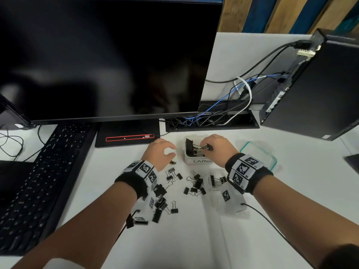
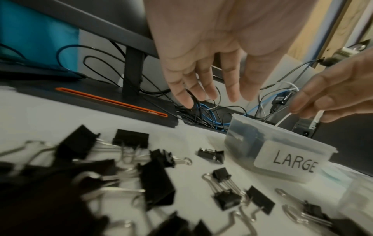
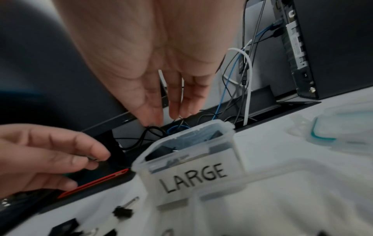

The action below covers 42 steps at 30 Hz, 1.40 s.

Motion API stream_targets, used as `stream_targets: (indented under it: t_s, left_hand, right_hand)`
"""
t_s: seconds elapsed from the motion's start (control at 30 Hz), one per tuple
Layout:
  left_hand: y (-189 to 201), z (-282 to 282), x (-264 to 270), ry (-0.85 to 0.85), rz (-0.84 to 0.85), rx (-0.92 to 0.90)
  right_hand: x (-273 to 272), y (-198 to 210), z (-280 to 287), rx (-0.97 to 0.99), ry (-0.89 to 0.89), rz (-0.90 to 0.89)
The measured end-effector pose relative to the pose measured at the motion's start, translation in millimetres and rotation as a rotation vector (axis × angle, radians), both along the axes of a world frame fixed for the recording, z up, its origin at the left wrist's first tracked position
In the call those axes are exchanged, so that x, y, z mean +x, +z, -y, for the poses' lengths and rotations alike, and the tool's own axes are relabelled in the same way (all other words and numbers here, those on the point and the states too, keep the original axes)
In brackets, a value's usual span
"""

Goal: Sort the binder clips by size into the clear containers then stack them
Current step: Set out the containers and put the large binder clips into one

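The clear container labelled LARGE stands on the white desk with dark big clips inside. One clip leans at its rim under my right hand. That hand hovers over the container, and the right wrist view shows its fingers straight with nothing between them. My left hand hangs just left of the container, relaxed and empty. Below it lies a small clip. Several loose black clips are scattered nearer me.
A second clear container sits in front of the LARGE one, and a teal-rimmed lid lies to the right. A keyboard, monitor base, cable tray and computer tower ring the work area.
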<state>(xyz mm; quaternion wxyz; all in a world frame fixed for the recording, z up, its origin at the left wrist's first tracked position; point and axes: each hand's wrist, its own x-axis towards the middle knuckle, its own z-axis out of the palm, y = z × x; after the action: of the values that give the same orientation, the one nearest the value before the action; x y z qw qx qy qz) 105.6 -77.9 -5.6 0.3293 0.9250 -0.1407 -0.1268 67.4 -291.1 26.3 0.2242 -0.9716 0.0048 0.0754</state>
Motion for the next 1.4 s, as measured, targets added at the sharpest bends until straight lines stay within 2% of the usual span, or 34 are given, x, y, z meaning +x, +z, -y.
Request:
stream_targets:
  t_s: [0.2,0.33,0.53,0.67,0.87,1.0,1.1,1.4]
  left_hand:
    - [-3.5,-42.8,-14.1,0.090,-0.049,0.007]
    - [-7.9,-66.0,-25.2,0.101,-0.059,0.029]
    - [-15.2,-95.3,-41.6,0.122,-0.101,0.018]
    - [-22.6,-107.2,-48.9,0.065,-0.125,0.071]
    - [-25.5,-118.8,-57.3,-0.075,-0.220,-0.001]
    - [-28.0,-121.8,-58.6,-0.184,-0.211,0.121]
    - [-28.2,-121.4,-58.1,-0.198,-0.190,0.172]
    - [-30.0,-120.1,-57.0,-0.175,-0.169,0.146]
  right_hand:
    - [-19.6,3.3,-38.2,0.111,0.037,-0.037]
    - [-32.1,-2.5,-59.8,0.111,0.075,-0.089]
    - [-47.3,-22.3,-85.8,0.128,0.041,-0.167]
    - [-54.5,-41.9,-101.8,0.132,0.037,-0.216]
    - [-60.0,-57.0,-118.5,0.122,0.067,-0.256]
    - [-60.9,-62.2,-118.1,0.101,0.060,-0.256]
    - [-62.3,-64.5,-114.4,0.107,0.048,-0.242]
    - [-63.4,-67.0,-106.4,0.101,-0.027,-0.196]
